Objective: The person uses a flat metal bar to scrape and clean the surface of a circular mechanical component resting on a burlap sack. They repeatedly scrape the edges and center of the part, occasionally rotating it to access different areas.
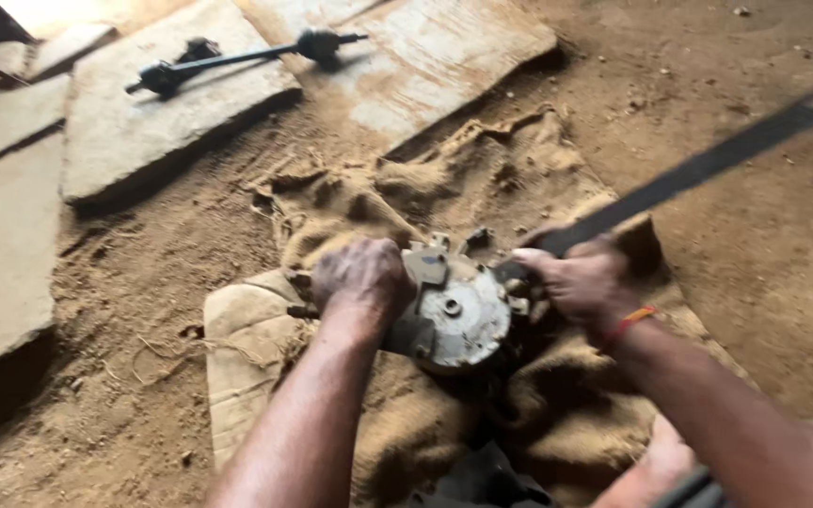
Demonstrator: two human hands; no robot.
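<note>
Both hands work at a round, dust-caked grey metal hub (458, 315) that sits on crumpled brown burlap sacking (406, 188) spread over a dirt floor (755, 226). At the hub's left edge the left hand (361, 279) is clamped down over the rim, fingers curled shut around it. At the hub's right edge the right hand (581, 279) — an orange thread band (625, 325) at its wrist — is closed tight on the lower end of a long, flat dark steel bar (708, 167). From that grip the bar slants up toward the sacking's far right corner and out over the floor, its far end blurred. The hub lies near the middle of the sacking, close in front of the person; a knee (656, 466) shows just beside the sacking's near edge. Beyond the sacking's far left corner, well apart from the hands, a black axle shaft with bulbous ends (237, 58) rests across pale flat stone slabs (143, 122).
</note>
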